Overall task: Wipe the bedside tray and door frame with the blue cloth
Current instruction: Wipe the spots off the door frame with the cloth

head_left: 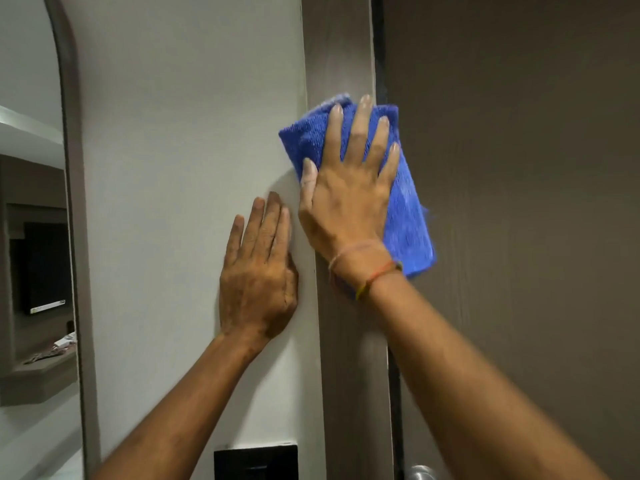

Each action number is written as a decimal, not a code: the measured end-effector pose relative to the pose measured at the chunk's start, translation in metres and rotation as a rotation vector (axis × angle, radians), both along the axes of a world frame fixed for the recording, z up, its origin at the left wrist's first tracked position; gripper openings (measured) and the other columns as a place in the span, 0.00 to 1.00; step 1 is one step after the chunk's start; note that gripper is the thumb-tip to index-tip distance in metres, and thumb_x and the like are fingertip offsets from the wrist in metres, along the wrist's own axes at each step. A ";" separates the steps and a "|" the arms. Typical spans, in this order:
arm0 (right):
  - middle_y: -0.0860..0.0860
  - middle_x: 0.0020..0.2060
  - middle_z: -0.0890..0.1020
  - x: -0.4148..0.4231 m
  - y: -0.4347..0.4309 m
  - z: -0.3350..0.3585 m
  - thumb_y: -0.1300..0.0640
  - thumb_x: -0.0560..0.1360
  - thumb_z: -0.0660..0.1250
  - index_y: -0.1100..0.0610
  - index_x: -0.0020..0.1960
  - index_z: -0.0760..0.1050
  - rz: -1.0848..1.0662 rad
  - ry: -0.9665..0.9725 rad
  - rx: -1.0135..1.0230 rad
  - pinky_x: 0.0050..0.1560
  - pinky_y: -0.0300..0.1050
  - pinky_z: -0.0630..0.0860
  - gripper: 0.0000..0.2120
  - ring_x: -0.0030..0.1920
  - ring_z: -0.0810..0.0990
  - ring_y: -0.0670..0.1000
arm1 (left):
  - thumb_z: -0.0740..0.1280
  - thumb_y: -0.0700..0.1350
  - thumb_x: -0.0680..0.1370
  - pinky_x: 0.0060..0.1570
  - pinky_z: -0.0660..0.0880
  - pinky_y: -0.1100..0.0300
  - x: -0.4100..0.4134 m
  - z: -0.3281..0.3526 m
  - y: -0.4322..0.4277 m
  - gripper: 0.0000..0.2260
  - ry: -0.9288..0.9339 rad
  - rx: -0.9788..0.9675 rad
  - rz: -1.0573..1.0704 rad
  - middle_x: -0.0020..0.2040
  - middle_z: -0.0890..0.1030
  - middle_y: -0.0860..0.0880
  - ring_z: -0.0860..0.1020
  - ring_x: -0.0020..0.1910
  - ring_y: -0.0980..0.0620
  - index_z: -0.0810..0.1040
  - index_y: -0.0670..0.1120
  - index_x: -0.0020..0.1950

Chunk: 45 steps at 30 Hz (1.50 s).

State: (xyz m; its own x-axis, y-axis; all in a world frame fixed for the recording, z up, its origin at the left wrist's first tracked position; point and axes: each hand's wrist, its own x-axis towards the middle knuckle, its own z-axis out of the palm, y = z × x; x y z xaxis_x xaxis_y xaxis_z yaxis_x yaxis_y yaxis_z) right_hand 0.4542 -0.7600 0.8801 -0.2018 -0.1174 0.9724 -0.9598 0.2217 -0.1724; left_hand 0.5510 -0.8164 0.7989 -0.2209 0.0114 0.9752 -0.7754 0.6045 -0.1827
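I have the blue cloth [363,181] folded flat against the door frame [341,57], overlapping the door [519,202]. My right hand [346,199] presses it with fingers spread; my left hand [259,271] lies open and empty on the white wall [190,133] beside it. This looks like the frame-wiping step. Next I'd stroke along the strip, keeping pressure even.

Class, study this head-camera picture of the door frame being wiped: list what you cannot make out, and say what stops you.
- Blue cloth: its middle is hidden under the right hand; its lower end is motion-blurred.
- Door frame: top and bottom are cut off by the picture edges.
- Door knob: mostly cut off by the bottom edge.
- Black wall plate: cut off below, too dark to identify.
- Bedside tray: not identifiable anywhere.
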 end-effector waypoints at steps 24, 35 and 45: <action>0.62 0.77 0.54 0.003 0.008 -0.079 0.45 0.76 0.48 0.58 0.77 0.50 -0.034 -0.024 0.092 0.74 0.65 0.55 0.33 0.76 0.52 0.65 | 0.52 0.44 0.77 0.74 0.50 0.47 -0.004 0.019 -0.007 0.26 0.131 0.046 -0.009 0.75 0.57 0.37 0.54 0.75 0.42 0.55 0.36 0.74; 0.61 0.78 0.52 0.006 0.006 -0.066 0.45 0.77 0.49 0.57 0.77 0.48 -0.032 -0.053 0.021 0.74 0.65 0.55 0.32 0.77 0.51 0.64 | 0.52 0.44 0.76 0.74 0.52 0.46 -0.005 0.021 -0.007 0.26 0.135 0.013 -0.004 0.75 0.59 0.37 0.56 0.75 0.42 0.57 0.36 0.73; 0.59 0.77 0.53 0.001 0.002 0.031 0.47 0.78 0.51 0.55 0.77 0.51 0.016 -0.012 -0.044 0.73 0.66 0.56 0.29 0.75 0.55 0.64 | 0.51 0.44 0.77 0.74 0.52 0.47 -0.003 0.019 -0.007 0.25 0.125 0.010 0.038 0.75 0.60 0.37 0.57 0.75 0.42 0.58 0.37 0.73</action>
State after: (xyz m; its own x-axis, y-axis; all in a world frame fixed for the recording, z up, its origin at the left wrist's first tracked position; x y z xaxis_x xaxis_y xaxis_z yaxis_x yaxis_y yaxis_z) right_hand 0.4555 -0.7575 0.9109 -0.2122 -0.0776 0.9741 -0.9609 0.1981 -0.1936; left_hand 0.5476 -0.8237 0.8184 -0.0972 -0.0044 0.9953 -0.8144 0.5752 -0.0770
